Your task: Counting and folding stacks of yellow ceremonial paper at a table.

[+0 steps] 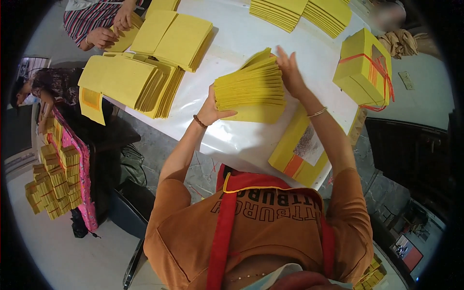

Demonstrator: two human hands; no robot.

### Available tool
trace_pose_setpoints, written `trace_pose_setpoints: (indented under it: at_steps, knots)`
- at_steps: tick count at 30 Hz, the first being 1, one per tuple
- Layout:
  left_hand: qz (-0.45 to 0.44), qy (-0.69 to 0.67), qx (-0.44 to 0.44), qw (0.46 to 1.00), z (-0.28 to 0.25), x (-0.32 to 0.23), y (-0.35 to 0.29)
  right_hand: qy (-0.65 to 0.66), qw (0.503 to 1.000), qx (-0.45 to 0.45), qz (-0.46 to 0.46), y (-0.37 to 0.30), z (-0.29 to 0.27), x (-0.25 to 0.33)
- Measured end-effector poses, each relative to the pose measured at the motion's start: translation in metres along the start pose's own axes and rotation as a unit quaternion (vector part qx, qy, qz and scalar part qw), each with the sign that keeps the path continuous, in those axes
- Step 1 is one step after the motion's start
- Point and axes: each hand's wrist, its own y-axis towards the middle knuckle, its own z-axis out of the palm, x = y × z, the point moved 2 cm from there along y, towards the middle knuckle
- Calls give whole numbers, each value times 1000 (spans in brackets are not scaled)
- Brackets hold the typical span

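A thick stack of folded yellow paper (249, 89) is held tilted over the white table, its layered edges fanned toward me. My left hand (211, 107) grips the stack's left side, thumb across the lower front. At the upper right edge of the stack is my right hand (291, 75), its fingers stretched out and slightly blurred. Whether the right fingertips touch the paper I cannot tell. Under my right forearm lies a flat yellow piece (278, 157) with an orange band and a pale printed panel.
Piles of folded yellow paper (118, 79) cover the table's left side; more stacks (278, 14) lie at the far edge. A yellow block tied with red string (355, 72) stands at the right. Another person's hands (101, 37) handle paper at upper left. Small bundles (55, 183) fill a side table.
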Motion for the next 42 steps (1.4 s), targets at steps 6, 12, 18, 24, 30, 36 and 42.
trace_pose_setpoints:
  at_steps: [6, 12, 18, 24, 30, 36, 42]
  knots:
    - [48, -93, -116, 988, -6, -7, 15, 82, 989, -15, 126, -29, 24, 9]
    - [51, -44, -19, 998, -13, -12, 14, -195, 979, 55, -20, -67, 23, 0]
    - [83, 226, 76, 968, -14, -22, -3, -205, 978, 11, -31, -88, 44, 0]
    - [83, 196, -72, 974, -12, -33, -3, -79, 995, -21, -64, -79, 52, 25]
    - [150, 446, 25, 882, -29, 20, 13, -155, 983, 26, -94, -59, 26, -19]
    - [91, 89, -69, 990, -1, -47, 14, -23, 1000, -3, -7, -54, 22, 12]
    - [257, -189, -172, 932, 12, -101, 9, 199, 971, -10, 131, -66, 32, 8]
